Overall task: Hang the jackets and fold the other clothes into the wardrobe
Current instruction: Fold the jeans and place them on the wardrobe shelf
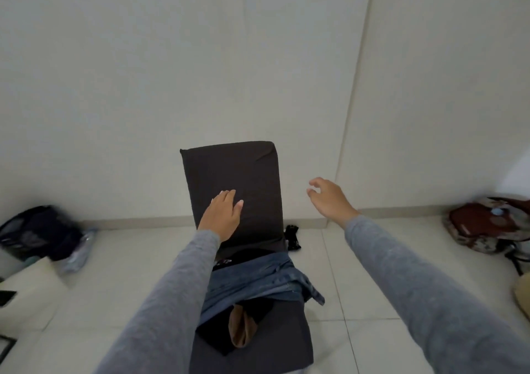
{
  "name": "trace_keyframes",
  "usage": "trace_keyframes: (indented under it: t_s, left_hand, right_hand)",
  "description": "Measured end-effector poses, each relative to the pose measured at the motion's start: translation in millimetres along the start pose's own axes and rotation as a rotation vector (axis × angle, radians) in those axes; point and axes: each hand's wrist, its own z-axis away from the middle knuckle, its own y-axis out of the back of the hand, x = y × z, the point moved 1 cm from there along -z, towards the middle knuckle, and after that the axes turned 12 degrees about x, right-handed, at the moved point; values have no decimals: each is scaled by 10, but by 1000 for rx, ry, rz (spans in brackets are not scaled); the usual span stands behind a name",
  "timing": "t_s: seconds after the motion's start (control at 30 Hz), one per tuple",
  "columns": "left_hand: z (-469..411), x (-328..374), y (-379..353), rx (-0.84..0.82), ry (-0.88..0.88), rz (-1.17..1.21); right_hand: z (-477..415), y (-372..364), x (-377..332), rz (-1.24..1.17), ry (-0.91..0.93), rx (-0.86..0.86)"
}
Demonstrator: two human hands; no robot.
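Grey fabric covers both forearms closest to the lens: the left sleeve (172,302) runs up from the lower edge toward the centre, and the right sleeve (430,287) enters from the lower right corner. Between them stands a dark upholstered chair (286,345), its backrest (243,170) upright and facing the person. The left hand (222,215) lies flat on the front of the backrest, fingers straight and close together; its grip is apart and holds nothing. The right hand (329,198) hangs in the air to the right of the backrest, clear of it, fingers loosely curled; its grip is also apart and holds nothing. The clothes lie in a heap on the chair seat: a blue denim garment (258,281) is draped across the seat with one corner hanging over the right edge, a black garment (215,339) lies partly under it at the near side, and a brown piece (239,327) rests on the black one. The chair stands on a white tiled floor (372,273) before a plain white wall (200,58). A small black object (292,237) sits on the floor just right of the backrest. A black bag (37,233) with a plastic bottle (80,250) beside it lies at the far left, and a dark red patterned backpack (487,224) lies at the far right, both near the wall.
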Motion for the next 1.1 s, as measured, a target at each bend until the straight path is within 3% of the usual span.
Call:
trace_keyframes:
  t_s: [0.37,0.57,0.7,0.83,0.97,1.1]
  left_hand:
    - [-789,-537,-2046,-518,62,29]
    - [-974,-773,-3360,-737,22,20]
    - [-1121,-938,-4049,-756,29,-21]
    - [-1169,-1005,-4551,-780,12,-67]
    - [-1019,-1012,-4828,-791,-89,-176]
    - [-1039,-1057,-5021,-753,-79,-226]
  right_hand:
    - [-712,-1604,1488,-58,-463,-212]
    - [-686,-2420,2451,-27,-787,-193]
    - [-737,-3000,2958,-62,-889,-165]
    - [-752,-3453,3348,-127,-1127,-88]
    - [-745,-3729,3676,-210,-1269,27]
    - [-709,-3895,3896,-257,-1473,90]
